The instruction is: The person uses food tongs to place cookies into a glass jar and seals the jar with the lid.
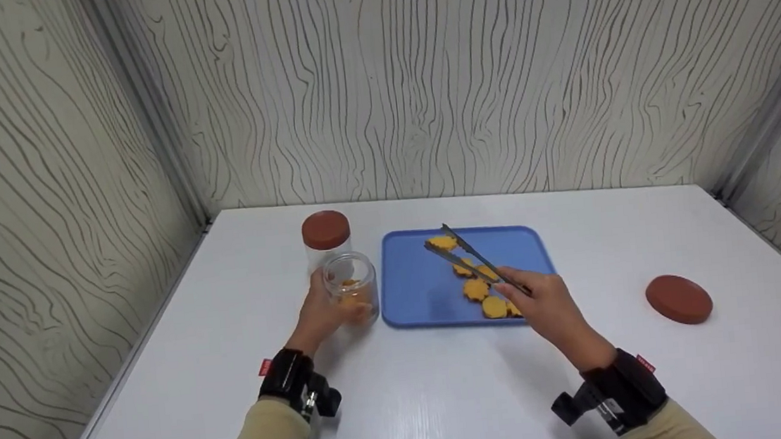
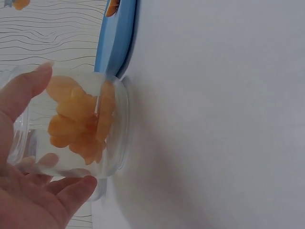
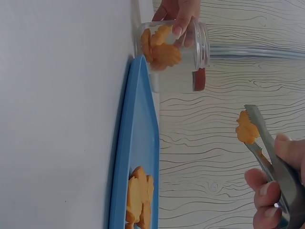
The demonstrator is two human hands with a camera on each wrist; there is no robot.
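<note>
My left hand (image 1: 325,315) grips an open clear jar (image 1: 359,268), its thumb and fingers around the wall. Several orange-yellow biscuits (image 2: 78,117) lie at the bottom of the jar. The jar's base is right at the tabletop, beside the left edge of a blue tray (image 1: 414,284). In my right hand (image 1: 546,301) is a pair of metal tongs (image 3: 274,152), held over the tray. Between the tong tips sits one scalloped biscuit (image 3: 247,128), raised above the tray in the right wrist view. Several more biscuits (image 1: 476,290) lie on the tray's right side, partly hidden by the right hand and tongs.
Behind the left hand stands a second jar with a red-brown lid (image 1: 326,230). A loose red-brown lid (image 1: 679,299) lies on the white table (image 1: 413,401) at the right. Wood-grain patterned panels (image 1: 379,86) enclose the back and sides.
</note>
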